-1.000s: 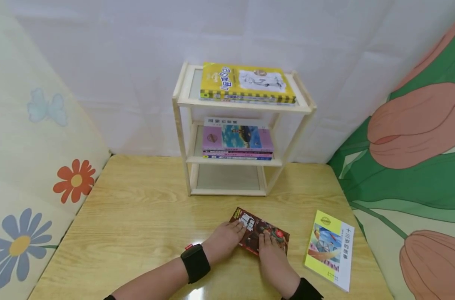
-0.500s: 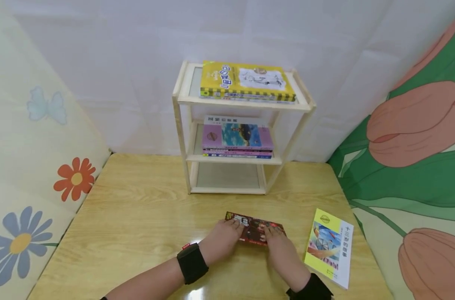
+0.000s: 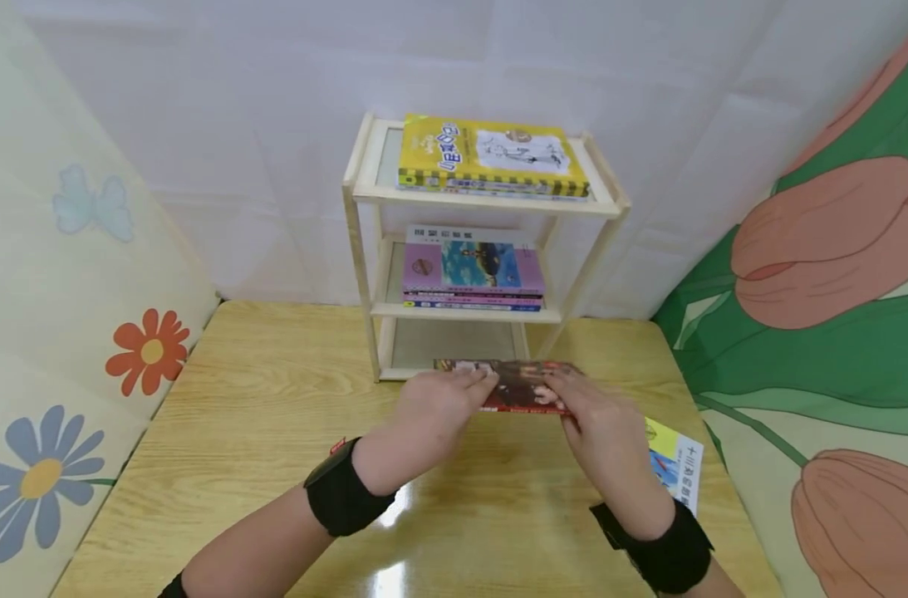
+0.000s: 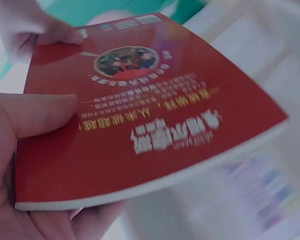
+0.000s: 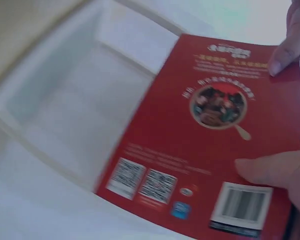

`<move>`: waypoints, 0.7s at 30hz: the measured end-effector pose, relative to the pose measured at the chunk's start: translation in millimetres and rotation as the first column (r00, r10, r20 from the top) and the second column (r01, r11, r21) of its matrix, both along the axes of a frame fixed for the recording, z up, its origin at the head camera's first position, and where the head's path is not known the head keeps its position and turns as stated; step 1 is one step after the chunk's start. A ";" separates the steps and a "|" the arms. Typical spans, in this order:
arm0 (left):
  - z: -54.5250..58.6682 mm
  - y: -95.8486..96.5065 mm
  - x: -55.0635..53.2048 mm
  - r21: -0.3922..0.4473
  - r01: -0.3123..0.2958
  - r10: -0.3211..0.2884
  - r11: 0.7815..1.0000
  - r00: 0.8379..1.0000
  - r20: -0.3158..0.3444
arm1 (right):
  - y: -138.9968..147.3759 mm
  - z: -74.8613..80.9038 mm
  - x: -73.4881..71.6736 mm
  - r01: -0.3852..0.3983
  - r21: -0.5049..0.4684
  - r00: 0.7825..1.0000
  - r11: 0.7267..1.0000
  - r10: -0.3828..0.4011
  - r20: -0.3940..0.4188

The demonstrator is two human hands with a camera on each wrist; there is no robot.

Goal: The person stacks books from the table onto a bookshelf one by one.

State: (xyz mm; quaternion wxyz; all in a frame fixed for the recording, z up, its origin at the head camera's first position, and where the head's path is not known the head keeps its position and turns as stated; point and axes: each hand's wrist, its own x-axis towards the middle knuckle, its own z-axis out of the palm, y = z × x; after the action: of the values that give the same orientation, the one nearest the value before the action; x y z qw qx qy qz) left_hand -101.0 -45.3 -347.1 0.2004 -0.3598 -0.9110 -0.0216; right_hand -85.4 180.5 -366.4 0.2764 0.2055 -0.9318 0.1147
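Note:
A thin dark-red book (image 3: 521,387) is held in the air by both hands, in front of the bottom shelf of a small wooden rack (image 3: 364,249). My left hand (image 3: 439,415) grips its left end, thumb on the red back cover (image 4: 155,90) and fingers on the other face. At the right end my right hand (image 3: 611,432) grips it the same way, with its thumb (image 5: 265,170) beside the barcode. In the right wrist view the book overlaps the pale shelf frame (image 5: 55,165).
On the rack's top lies a stack of yellow books (image 3: 491,158). The middle shelf carries another stack with a purple-and-white book (image 3: 472,262) uppermost. A yellow-and-white book (image 3: 681,465) lies on the wooden table (image 3: 274,399), partly behind the right hand. Printed cloths hang at both sides.
Both hands have lifted the red book off the table and carried it away from the body toward the rack's bottom shelf. The book has turned more square to the rack.

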 end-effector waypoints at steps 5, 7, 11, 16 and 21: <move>56.9 -5.0 2.2 0.181 0.064 -0.010 0.981 0.959 -0.282 | -7.3 51.7 -8.5 -0.117 -0.128 0.921 0.985 0.059 -0.386; 72.5 -5.5 -0.1 0.241 0.110 -0.007 0.964 0.921 -0.390 | -14.4 69.1 -14.6 -0.158 -0.190 0.847 0.969 0.034 -0.531; 93.4 -3.4 -11.8 0.326 0.168 0.036 0.930 0.843 -0.537 | -27.0 96.2 -31.3 -0.197 -0.291 0.719 0.936 -0.064 -0.692; 105.8 -2.5 -42.0 0.388 0.163 0.105 0.907 0.805 -0.584 | -32.4 114.8 -66.2 -0.189 -0.302 0.677 0.934 -0.099 -0.729; 109.6 -6.6 -75.2 0.391 0.078 0.187 0.917 0.781 -0.596 | -32.6 119.3 -98.8 -0.117 -0.230 0.740 0.966 -0.069 -0.669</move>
State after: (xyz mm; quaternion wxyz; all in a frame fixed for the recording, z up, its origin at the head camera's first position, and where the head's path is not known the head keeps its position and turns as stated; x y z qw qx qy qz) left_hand -176.2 -52.0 -237.5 0.5582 -0.2716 -0.7800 -0.0789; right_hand -184.2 148.0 -247.1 0.6162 0.2074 -0.7436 0.1562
